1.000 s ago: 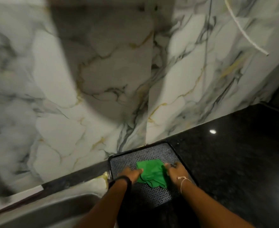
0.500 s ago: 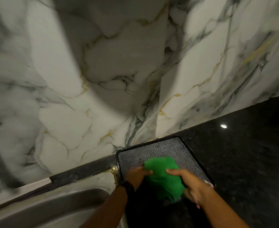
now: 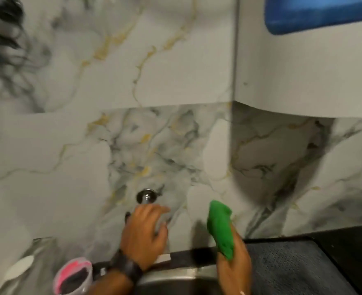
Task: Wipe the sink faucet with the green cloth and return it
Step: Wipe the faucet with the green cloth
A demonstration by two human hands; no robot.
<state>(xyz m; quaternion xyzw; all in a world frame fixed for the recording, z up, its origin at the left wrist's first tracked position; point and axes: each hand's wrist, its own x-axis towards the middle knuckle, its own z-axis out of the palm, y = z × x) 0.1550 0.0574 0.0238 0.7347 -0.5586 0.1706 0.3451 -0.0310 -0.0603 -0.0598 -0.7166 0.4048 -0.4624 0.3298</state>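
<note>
The chrome faucet comes out of the marble wall above the sink; only its round base and a short stub show. My left hand covers the rest of the faucet, fingers curled over it; whether it grips is unclear through blur. My right hand holds the bunched green cloth upright in the air, to the right of the faucet and apart from it. The steel sink lies below both hands.
A grey textured mat in a black tray lies on the dark counter at the right. A small tub with a pink rim stands left of the sink. A blue panel hangs at the upper right.
The cloth has been lifted off the tray by my right hand and carried left. My left hand has left the cloth and gone to the faucet. The view has swung left to the faucet.
</note>
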